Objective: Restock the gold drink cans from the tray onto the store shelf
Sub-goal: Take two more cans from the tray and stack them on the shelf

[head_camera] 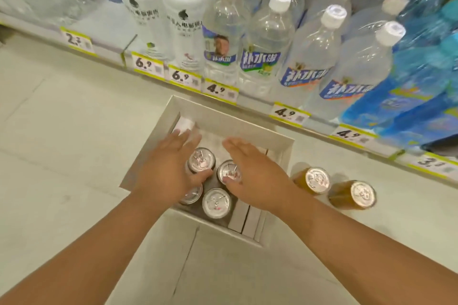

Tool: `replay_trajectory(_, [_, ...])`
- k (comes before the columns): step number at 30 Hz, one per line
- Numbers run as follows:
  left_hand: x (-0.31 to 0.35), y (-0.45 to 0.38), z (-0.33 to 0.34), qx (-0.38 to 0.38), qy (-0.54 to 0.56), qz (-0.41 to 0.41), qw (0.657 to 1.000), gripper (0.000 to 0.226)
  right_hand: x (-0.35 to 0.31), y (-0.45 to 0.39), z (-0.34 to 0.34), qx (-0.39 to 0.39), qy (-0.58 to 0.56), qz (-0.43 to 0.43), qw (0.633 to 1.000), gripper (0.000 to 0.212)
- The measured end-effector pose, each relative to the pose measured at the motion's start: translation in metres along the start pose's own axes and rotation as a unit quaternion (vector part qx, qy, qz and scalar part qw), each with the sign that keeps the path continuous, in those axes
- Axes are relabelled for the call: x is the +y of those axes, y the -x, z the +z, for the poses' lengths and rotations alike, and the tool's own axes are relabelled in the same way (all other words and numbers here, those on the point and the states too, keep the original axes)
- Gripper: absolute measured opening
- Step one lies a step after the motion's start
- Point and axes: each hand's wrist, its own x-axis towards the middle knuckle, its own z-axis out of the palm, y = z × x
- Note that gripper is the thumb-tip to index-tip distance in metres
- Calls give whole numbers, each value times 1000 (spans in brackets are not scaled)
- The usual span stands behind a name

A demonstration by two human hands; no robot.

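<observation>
Fingers (188, 140) of both hands extended flat over cans (201, 160).

This is a shop's drinks aisle. Beyond the left hand (171, 168) and right hand (250, 176), a long pale store shelf (247, 104) carries rows of clear plastic white-capped water bottles (267, 39) and blue bottles (421, 86) farther right. Yellow-edged paper price tags (220, 89) line its front edge, reading 6.9 and 4.9.
</observation>
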Motion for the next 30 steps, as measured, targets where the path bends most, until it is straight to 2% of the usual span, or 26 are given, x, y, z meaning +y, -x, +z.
replay_trajectory(6, [0,-5,15,-25,37,1,999,90,4,-3,9,-44,-14,-3,999,76])
replay_trajectory(10, [3,-9,18,-70,34,-2,997,94,6,0,14,-67,-16,2,998,81])
replay_trajectory(15, [4,-15,28,-131,146,-90,976,97,12,-9,21,-95,-12,29,995,88])
replay_trajectory(18, [7,-18,31,-145,210,-144,956,90,12,-14,27,-91,-16,42,995,87])
replay_trajectory(22, [12,-19,31,-119,214,-179,953,70,13,-17,32,-67,-35,64,995,76])
replay_trajectory(25, [13,-19,27,-93,221,-187,953,68,14,-19,31,-46,-76,83,993,64])
replay_trajectory(30, [13,-15,5,-15,261,-182,948,61,9,-17,17,31,-154,117,981,61])
